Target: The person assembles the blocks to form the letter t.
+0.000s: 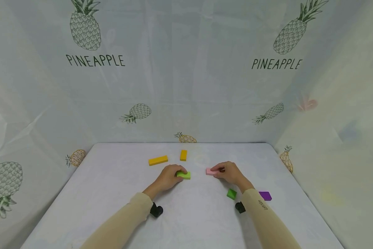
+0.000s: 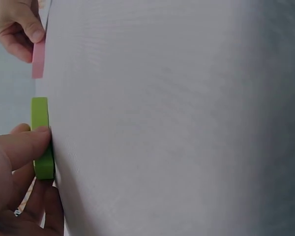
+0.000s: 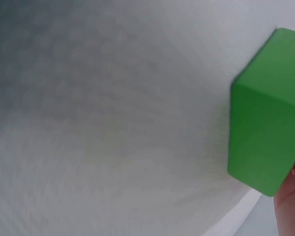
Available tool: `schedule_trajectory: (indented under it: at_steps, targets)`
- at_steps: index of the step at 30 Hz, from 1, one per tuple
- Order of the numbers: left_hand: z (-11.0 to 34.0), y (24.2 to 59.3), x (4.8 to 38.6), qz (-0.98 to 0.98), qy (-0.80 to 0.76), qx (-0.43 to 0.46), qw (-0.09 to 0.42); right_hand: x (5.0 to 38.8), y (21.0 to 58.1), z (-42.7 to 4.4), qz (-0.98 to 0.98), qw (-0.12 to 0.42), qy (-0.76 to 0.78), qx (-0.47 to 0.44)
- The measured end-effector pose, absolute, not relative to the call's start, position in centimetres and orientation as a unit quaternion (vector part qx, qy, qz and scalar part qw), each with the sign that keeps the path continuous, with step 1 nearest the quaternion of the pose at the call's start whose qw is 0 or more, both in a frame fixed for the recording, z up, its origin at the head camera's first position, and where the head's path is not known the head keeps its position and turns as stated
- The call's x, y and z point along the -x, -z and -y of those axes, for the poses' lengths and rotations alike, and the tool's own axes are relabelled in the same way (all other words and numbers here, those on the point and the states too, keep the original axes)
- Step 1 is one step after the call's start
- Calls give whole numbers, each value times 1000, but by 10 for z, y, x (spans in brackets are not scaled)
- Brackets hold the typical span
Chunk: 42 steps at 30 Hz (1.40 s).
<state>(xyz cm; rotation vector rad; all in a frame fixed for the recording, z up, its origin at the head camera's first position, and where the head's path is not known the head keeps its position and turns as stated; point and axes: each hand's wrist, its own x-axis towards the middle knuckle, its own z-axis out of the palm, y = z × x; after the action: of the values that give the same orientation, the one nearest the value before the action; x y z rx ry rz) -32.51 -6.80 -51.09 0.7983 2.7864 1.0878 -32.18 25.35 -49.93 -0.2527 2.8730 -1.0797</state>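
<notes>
In the head view my left hand point(image 1: 169, 177) pinches a lime-green block point(image 1: 186, 175) that lies on the white table. The left wrist view shows thumb and fingers on either side of that lime-green block point(image 2: 40, 110). A short gap to the right, my right hand point(image 1: 231, 172) pinches a pink block point(image 1: 209, 171) by its right part; fingers cover that end. Both blocks lie roughly lengthwise toward each other, apart. A darker green block point(image 1: 231, 193) sits on the table below my right hand and fills the right side of the right wrist view.
Two yellow blocks, a long one point(image 1: 158, 160) and a shorter one point(image 1: 183, 155), lie beyond my left hand. A purple block point(image 1: 265, 196) is partly covered by the right sleeve point(image 1: 264, 214). A pineapple-print cloth point(image 1: 186, 86) hangs behind the white table point(image 1: 111, 193).
</notes>
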Motion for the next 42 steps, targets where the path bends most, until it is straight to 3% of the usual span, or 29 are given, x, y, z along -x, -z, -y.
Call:
schedule_trajectory:
  at_steps: [42]
  targets:
    - [70, 514, 329, -901, -343, -265, 36, 319, 492, -248, -940, 20, 319, 124]
